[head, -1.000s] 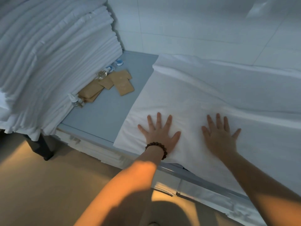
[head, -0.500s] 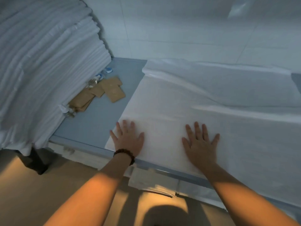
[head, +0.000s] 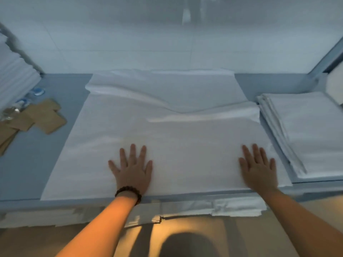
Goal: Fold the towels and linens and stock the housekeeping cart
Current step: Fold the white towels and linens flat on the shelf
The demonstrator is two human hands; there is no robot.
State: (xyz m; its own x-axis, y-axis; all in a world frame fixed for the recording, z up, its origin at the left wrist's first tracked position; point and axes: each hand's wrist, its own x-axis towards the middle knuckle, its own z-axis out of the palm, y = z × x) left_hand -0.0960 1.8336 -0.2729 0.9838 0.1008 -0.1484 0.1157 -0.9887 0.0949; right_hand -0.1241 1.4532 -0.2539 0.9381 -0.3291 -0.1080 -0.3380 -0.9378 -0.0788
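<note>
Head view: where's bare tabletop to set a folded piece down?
Biggest bare patch: tabletop near-left, between the brown packets and the left edge of the spread sheet. Smaller one back-right, between sheet, wall and folded stack. Crowded: far left with packets, small bottles and tall linen pile; sheet-to-stack gap is narrow. Left hand and right hand lie flat on the sheet.

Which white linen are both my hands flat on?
The middle sheet, spread between the left stack and the right folded pile; left hand and right hand touch only it.
</note>
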